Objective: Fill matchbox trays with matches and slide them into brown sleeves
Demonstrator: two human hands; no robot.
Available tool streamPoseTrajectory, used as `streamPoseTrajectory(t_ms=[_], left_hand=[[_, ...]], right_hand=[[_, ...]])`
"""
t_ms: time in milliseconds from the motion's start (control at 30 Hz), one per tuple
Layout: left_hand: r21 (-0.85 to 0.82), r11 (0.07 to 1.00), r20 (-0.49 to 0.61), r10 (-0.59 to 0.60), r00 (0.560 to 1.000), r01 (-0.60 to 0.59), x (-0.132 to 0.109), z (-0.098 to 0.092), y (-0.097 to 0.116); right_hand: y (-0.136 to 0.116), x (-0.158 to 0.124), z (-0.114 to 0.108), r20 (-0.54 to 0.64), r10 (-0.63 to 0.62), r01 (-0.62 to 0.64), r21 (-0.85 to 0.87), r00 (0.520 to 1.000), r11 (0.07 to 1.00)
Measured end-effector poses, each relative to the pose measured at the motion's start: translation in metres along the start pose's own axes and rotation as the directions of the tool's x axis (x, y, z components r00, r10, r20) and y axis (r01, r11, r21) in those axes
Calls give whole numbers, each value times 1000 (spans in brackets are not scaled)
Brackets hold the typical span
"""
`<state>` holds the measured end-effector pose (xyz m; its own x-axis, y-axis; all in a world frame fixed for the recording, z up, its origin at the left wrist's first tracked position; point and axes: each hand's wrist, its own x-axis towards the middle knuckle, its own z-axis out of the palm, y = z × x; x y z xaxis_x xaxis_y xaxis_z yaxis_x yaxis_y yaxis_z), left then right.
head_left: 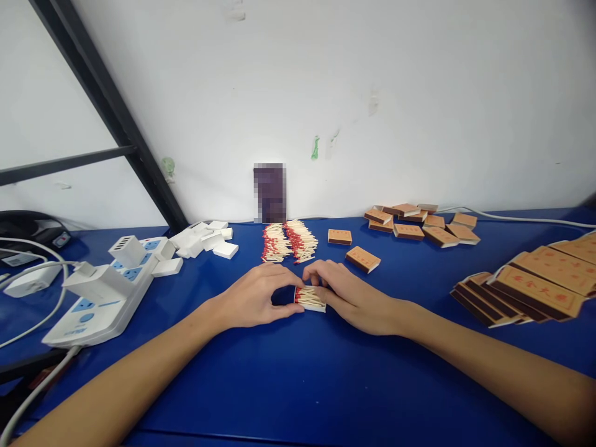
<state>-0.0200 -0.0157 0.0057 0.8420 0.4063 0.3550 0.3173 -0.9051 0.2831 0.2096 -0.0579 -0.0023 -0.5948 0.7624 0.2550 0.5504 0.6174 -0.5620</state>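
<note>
A white matchbox tray point(316, 305) lies on the blue table between my hands, filled with red-headed matches point(308, 297). My left hand point(261, 295) pinches the tray's left end between thumb and fingers. At the other end, my right hand point(349, 295) has its thumb on the matches and its fingers curled around the far corner. Just beyond my hands are two piles of loose matches, a left pile point(275, 242) and a right pile point(302, 241), heads toward the left. Two orange matchboxes, one farther back point(339, 236) and one nearer point(362, 259), lie beyond my right hand.
White tray pieces point(201, 239) are heaped at the back left, beside a power strip point(112, 304) with chargers and cables. Several matchboxes point(408, 231) are piled at the back right. Flattened orange sleeves point(535, 285) lie stacked at the right. A white wall stands behind the table.
</note>
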Motion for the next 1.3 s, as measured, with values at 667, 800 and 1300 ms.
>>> streamPoseTrajectory(t_ms=[667,800,1300], left_hand=[[-73,995,95,-60,994,67,4,-1,6],[-87,993,96,-76,992,85,5,1,10],[-97,992,46,-75,996,80,4,3,11]], right_hand=[[-18,-23,-46,195,332,-240,-384,923,892],[-29,-28,-43,213,248,-164,-346,945,924],[-19,-22,-40,129,162,-120,-284,978,951]])
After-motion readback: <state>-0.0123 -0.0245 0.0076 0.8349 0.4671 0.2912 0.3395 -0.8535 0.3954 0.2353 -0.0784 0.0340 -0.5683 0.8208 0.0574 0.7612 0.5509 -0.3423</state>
